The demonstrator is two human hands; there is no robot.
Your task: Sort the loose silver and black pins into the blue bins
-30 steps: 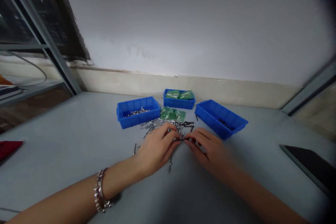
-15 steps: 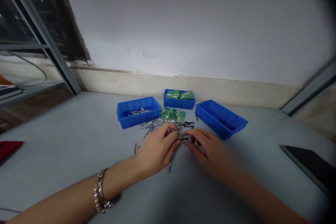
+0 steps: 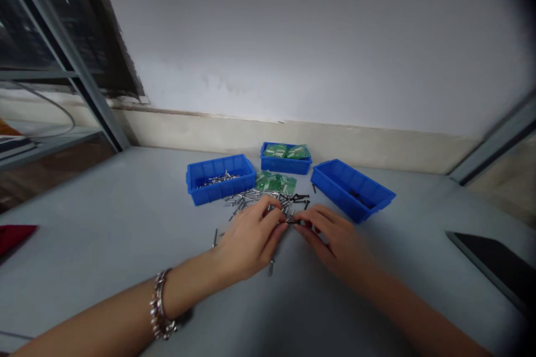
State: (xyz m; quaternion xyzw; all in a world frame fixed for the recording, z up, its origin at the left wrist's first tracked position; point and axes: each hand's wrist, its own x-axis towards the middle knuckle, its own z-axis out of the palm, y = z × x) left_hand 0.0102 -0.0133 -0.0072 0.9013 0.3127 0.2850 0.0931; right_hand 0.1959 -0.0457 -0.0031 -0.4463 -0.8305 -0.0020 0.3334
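A small black screw [image 3: 292, 222] lies level between my two hands, just in front of a loose pile of silver screws [image 3: 251, 196]. My left hand [image 3: 251, 232] pinches its left end between thumb and forefinger. From the other side, the thumb and fingertips of my right hand [image 3: 329, 233] close on its right end. Several black screws [image 3: 300, 198] lie at the right edge of the pile, partly behind my fingers. A single silver screw [image 3: 271, 267] rests on the table below my left hand.
Behind the pile stand a blue bin [image 3: 221, 193] with silver screws, a blue bin [image 3: 285, 165] with green packets, and, angled at right, a blue bin [image 3: 341, 196] with dark pieces. A green packet [image 3: 274, 181] lies between them. A dark flat device [image 3: 494, 262] is far right.
My right hand has closed its fingertips onto the black screw's right end, which stuck out free before. My left hand stays in place, pinching the other end.
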